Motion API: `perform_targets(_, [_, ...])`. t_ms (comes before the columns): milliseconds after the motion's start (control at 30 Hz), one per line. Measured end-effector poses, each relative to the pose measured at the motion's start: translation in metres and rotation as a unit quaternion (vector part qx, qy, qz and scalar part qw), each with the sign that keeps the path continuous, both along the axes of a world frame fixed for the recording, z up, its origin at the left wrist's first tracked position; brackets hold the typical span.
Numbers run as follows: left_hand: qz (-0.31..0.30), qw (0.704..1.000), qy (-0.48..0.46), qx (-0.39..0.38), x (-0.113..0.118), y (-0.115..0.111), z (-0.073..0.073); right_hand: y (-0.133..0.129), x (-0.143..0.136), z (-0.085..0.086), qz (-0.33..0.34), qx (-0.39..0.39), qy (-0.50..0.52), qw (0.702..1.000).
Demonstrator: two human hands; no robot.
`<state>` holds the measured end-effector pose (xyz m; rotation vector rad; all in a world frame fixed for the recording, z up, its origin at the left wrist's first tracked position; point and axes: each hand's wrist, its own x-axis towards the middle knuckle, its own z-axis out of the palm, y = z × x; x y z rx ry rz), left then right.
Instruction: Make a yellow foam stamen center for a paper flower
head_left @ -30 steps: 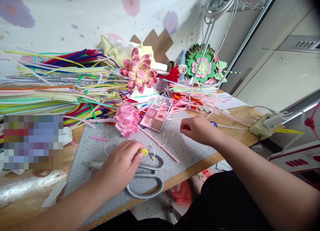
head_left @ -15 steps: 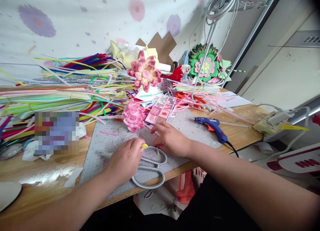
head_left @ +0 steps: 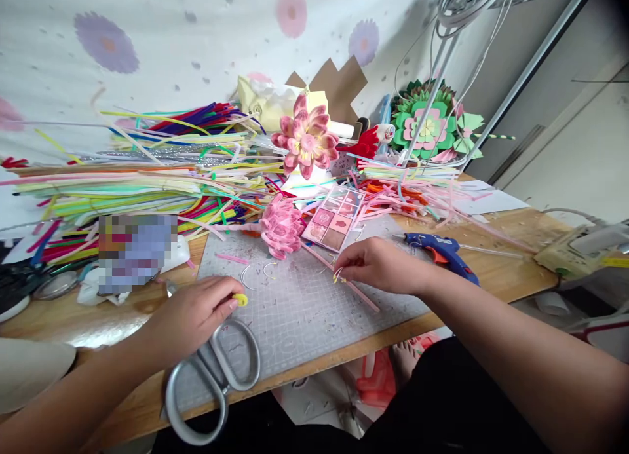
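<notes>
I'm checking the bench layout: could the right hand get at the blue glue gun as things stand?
Probably yes: the glue gun lies just beyond the right forearm, its body uncovered. The right hand appears to pinch thin yellow-tipped strands, though, so it would likely need to release those first.

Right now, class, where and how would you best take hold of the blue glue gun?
Probably by the handle, coming from the near right. The blue glue gun appears to lie flat, its nozzle pointing left and the handle slanting toward the near right, so this approach keeps well behind the tip.
</notes>
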<state>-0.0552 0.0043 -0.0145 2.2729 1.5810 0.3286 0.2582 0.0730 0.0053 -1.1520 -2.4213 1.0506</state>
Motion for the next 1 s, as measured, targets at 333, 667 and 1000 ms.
perform_targets(333, [0.09, 0.884, -0.38, -0.256, 0.093, 0.025, 0.011, -0.01, -0.019, 0.0, -0.017, -0.139, 0.066, 0.988])
perform_targets(667, [0.083, 0.88, -0.362, -0.295, 0.089, 0.027, -0.006, -0.014, -0.027, -0.004, -0.048, -0.246, 0.134, 0.959])
perform_targets(1000, [0.12, 0.732, -0.556, -0.374, 0.085, 0.023, -0.007, -0.029, -0.042, -0.001, 0.022, 0.079, 0.084, 0.993])
